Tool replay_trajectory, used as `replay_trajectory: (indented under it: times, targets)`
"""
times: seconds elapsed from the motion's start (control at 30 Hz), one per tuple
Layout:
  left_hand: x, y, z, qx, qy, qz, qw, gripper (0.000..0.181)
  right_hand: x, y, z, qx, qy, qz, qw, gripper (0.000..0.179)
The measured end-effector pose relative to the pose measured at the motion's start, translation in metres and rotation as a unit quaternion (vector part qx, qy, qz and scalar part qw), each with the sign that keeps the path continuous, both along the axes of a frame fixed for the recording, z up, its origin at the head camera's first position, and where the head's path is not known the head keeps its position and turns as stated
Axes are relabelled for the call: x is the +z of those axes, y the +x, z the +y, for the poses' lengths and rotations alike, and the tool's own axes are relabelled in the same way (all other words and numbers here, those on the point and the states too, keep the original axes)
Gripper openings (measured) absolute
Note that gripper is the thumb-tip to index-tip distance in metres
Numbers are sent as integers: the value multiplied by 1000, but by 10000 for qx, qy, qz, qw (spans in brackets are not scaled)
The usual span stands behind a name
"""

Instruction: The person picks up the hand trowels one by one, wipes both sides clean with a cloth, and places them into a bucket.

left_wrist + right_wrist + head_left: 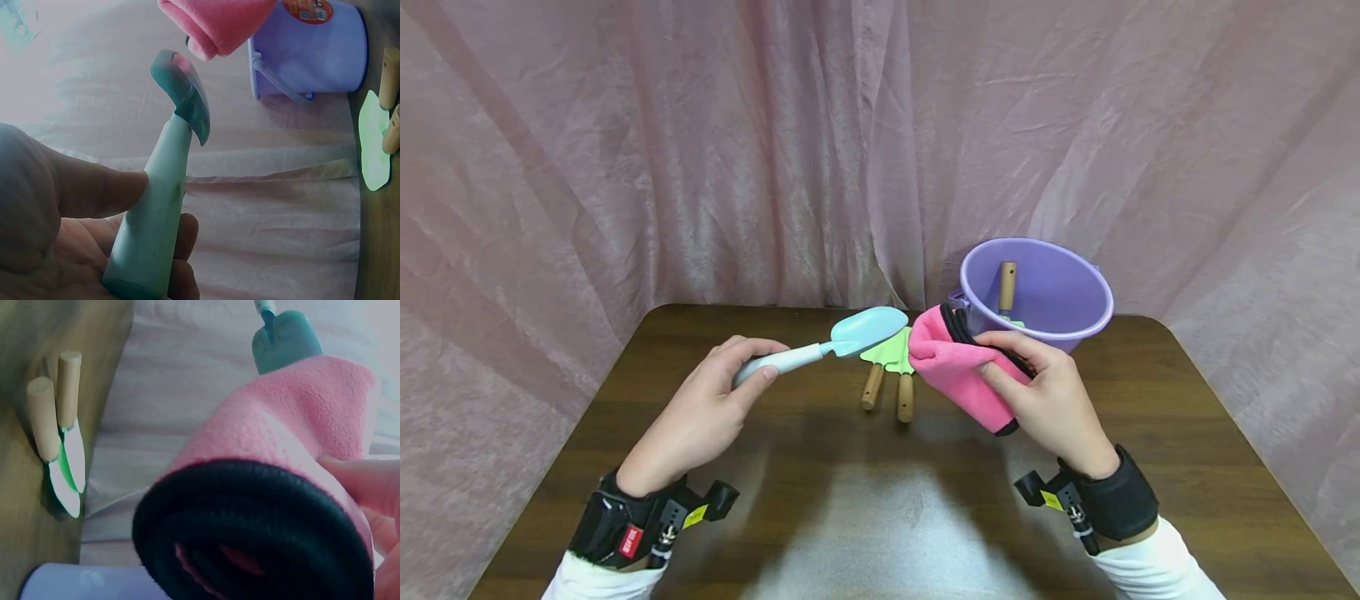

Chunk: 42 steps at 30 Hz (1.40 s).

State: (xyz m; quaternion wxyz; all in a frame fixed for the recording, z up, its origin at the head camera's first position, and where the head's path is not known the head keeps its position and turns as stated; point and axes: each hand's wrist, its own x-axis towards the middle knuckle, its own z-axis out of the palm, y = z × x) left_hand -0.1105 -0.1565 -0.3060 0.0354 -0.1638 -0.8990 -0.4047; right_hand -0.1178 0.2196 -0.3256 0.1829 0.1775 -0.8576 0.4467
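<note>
My left hand (711,408) grips the pale handle of a light blue garden trowel (868,329), thumb on top and fingers beneath. The trowel is held up over the table with its blade pointing right. In my right hand (1052,396) is a folded pink cloth (955,367) with black edging, pinched between thumb and fingers. The cloth's left end comes close to the trowel blade in the head view. In the right wrist view the cloth (262,425) shows its rolled black edge and overlaps the blade (287,340).
A purple bucket (1093,310) stands at the back right, with a wooden-handled green tool (1007,287) inside. Two green tools with wooden handles (906,398) lie on the brown table (647,367) behind the hands. A pink curtain (760,150) hangs behind.
</note>
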Motion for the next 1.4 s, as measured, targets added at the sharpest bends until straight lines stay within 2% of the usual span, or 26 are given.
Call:
replay_trajectory:
  times: [0.3,0.53,0.7,0.87,1.1,1.4]
  targets:
    - [5,-9,9,-26,-182,325,9993,27,-2,3,-2,-26,941,473,9944,26]
    - [20,-19,19,-17,-422,530,9977,24,0,6,-9,95,1449,735,9867,25]
    - [33,-31,32,-63,-621,711,9955,24,-2,7,-16,225,1684,998,9804,24]
    - [50,-44,52,-100,-823,984,9917,24,-5,8,-22,364,1852,1187,9748,22]
    - [74,-64,88,-267,-1150,1528,9812,23,-8,10,-28,434,1998,1176,9718,23]
    - [86,-91,139,-308,-1765,1855,9662,20,-12,9,-33,467,2107,1231,9686,22]
